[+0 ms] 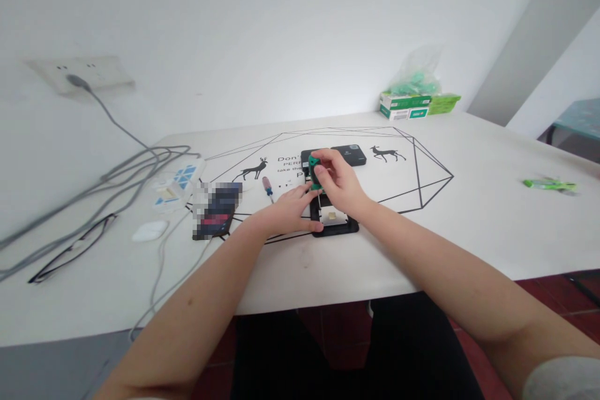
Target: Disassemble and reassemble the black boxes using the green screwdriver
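Observation:
My right hand (340, 178) is closed around the green-and-black handle of a screwdriver (314, 167), held upright over an opened black device (335, 231). The tool's tip is hidden by my fingers. With thumb and fingers apart along its left side, my left hand (293, 209) holds the device against the table. A light panel with a small yellowish square (332, 216) shows inside the device's near half. Just behind my right hand lies a flat black case (352, 155). To the left are a second screwdriver (267, 185) with a pinkish-and-blue handle and several tiny dark screws.
A phone (218, 211), a white mouse (150, 230), glasses (75, 247) and a white-and-blue power strip (178, 184) with grey cables lie left. Green-and-white boxes (405, 106) under a plastic bag stand at the back right. A green packet (549, 184) lies far right.

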A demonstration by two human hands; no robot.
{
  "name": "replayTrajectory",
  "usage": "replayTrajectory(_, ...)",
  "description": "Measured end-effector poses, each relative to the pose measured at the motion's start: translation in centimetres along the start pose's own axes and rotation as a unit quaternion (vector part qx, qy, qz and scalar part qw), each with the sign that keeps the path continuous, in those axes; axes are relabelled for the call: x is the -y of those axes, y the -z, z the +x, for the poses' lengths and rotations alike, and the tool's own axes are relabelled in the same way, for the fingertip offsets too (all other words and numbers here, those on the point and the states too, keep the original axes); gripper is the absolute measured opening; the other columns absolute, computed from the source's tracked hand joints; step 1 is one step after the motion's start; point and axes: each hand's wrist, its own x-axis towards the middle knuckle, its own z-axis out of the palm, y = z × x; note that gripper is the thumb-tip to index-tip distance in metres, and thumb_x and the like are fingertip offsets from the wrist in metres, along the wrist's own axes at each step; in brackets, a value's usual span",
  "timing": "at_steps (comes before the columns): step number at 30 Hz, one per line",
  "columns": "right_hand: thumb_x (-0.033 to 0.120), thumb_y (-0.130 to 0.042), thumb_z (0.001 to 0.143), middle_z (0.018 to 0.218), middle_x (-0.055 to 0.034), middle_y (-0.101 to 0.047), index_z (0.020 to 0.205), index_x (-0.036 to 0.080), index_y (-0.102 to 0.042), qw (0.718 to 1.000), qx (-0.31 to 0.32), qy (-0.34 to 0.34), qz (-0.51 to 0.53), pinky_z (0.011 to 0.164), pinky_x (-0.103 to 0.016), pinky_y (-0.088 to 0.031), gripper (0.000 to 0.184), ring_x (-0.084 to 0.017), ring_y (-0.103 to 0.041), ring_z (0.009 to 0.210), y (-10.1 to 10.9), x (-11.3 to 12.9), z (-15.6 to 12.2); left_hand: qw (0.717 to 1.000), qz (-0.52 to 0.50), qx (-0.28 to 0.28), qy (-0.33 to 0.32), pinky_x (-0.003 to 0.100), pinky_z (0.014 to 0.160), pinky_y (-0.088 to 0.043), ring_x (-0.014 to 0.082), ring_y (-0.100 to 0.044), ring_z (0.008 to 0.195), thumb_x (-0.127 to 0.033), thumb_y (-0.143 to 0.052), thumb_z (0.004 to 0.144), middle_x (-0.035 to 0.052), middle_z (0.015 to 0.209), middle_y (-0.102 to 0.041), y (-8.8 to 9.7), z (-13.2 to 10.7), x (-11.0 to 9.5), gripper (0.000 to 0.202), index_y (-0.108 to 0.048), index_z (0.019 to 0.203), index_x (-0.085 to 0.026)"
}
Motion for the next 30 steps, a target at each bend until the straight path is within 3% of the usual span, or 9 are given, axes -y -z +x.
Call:
replayTrajectory(6, 0.031, -0.053, 0.101, 0.100, -0.0039, -0.064, 0.120, 0.026, -0.057, 1.000, 0.009, 0.003, 0.001, 0.077, -0.034, -0.058, 0.019, -0.017, -0.063, 0.086, 0.2, 0.1, 0.3, 1.000, -0.004, 0.008, 0.007, 0.053, 0.126, -0.032, 0.0427, -0.033, 0.158, -0.081, -0.068, 0.086, 0.0141, 0.176, -0.029, 0.3, 0.0, -0.4, 0.105, -0.031, 0.169, -0.029)
replayTrajectory(14, 0.037, -0.059, 0.099, 0.089, 0.0007, -0.062, 0.125, 0.028, -0.058, 0.998, 0.016, -0.037, -0.050, 0.077, -0.036, -0.055, 0.027, -0.018, -0.062, 0.081, 0.9, 0.2, 0.3, 0.998, -0.011, 0.047, 0.050, 0.057, 0.128, -0.030, 0.0432, -0.026, 0.162, -0.078, -0.069, 0.087, 0.0171, 0.177, -0.026, 1.3, -0.3, -1.8, 0.104, -0.032, 0.169, -0.026)
replayTrajectory(19, 0.040, -0.070, 0.092, 0.090, 0.0010, -0.069, 0.126, 0.029, -0.055, 0.995, -0.052, -0.058, -0.056, 0.077, -0.039, -0.057, 0.039, -0.017, -0.061, 0.072, 2.4, -0.7, 0.4, 0.995, -0.013, 0.060, 0.083, 0.055, 0.132, -0.020, 0.0416, -0.009, 0.167, -0.082, -0.067, 0.086, 0.0174, 0.181, -0.006, 1.6, -0.6, -2.1, 0.113, -0.023, 0.172, -0.022)
replayTrajectory(22, 0.042, -0.066, 0.095, 0.105, -0.0047, -0.076, 0.137, 0.029, -0.053, 0.990, -0.105, -0.089, -0.012, 0.086, -0.043, -0.061, 0.046, -0.021, -0.070, 0.085, 3.3, -1.5, 0.6, 0.995, -0.018, 0.032, 0.089, 0.054, 0.132, -0.021, 0.0408, -0.009, 0.167, -0.082, -0.065, 0.085, 0.0195, 0.181, -0.001, 2.0, -0.7, -1.4, 0.116, -0.019, 0.171, -0.018)
replayTrajectory(24, 0.041, -0.064, 0.095, 0.114, -0.0068, -0.078, 0.137, 0.028, -0.055, 0.986, -0.114, -0.120, 0.007, 0.092, -0.046, -0.062, 0.045, -0.023, -0.073, 0.095, 3.5, -2.0, 0.6, 0.994, 0.003, -0.005, 0.105, 0.055, 0.132, -0.021, 0.0410, -0.014, 0.166, -0.076, -0.061, 0.090, 0.0217, 0.180, -0.009, 2.3, -0.7, -0.7, 0.105, -0.027, 0.168, -0.014)
replayTrajectory(26, 0.038, -0.064, 0.092, 0.114, -0.0070, -0.079, 0.129, 0.026, -0.059, 0.983, -0.101, -0.151, 0.005, 0.093, -0.048, -0.062, 0.039, -0.023, -0.075, 0.095, 3.3, -2.3, 0.4, 0.988, 0.043, -0.048, 0.141, 0.057, 0.131, -0.023, 0.0405, -0.024, 0.163, -0.061, -0.056, 0.095, 0.0233, 0.175, -0.027, 2.6, -0.6, 0.1, 0.084, -0.040, 0.161, -0.011)
replayTrajectory(30, 0.031, -0.066, 0.084, 0.111, -0.0062, -0.080, 0.115, 0.025, -0.061, 0.982, -0.049, -0.180, -0.018, 0.092, -0.048, -0.062, 0.032, -0.023, -0.075, 0.089, 2.3, -2.2, -0.3, 0.960, 0.112, -0.092, 0.240, 0.051, 0.123, -0.039, 0.0363, -0.048, 0.146, -0.028, -0.050, 0.092, 0.0207, 0.153, -0.058, 3.0, -0.5, 0.8, 0.058, -0.057, 0.147, -0.010)
